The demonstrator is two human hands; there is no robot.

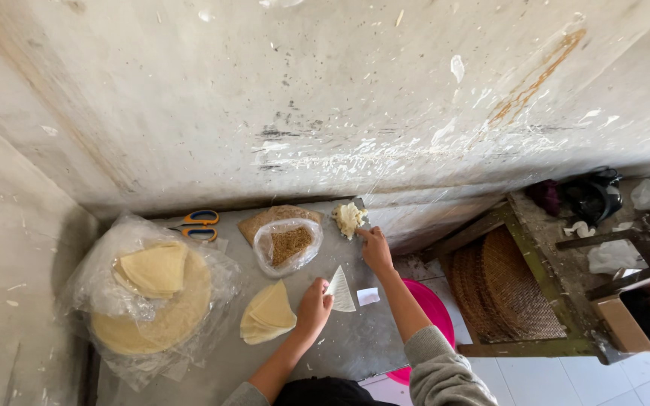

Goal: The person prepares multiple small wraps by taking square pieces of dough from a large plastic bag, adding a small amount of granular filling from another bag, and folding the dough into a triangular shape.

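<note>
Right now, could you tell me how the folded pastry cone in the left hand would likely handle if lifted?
The cone looks thin and light, so probably floppy. The left hand pinches its edge, suggesting it could unfold. It may tear easily, like the wedge sheets beside it.

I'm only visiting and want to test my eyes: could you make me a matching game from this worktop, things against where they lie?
Things:
1. scissors
2. cone
3. dough lump
4. basin

Places:
A. under the right forearm, below the table edge
B. in the left hand
C. by the wall, above the bagged round sheets
D. at the right hand's fingers

Pairs: 1-C, 2-B, 3-D, 4-A
</note>
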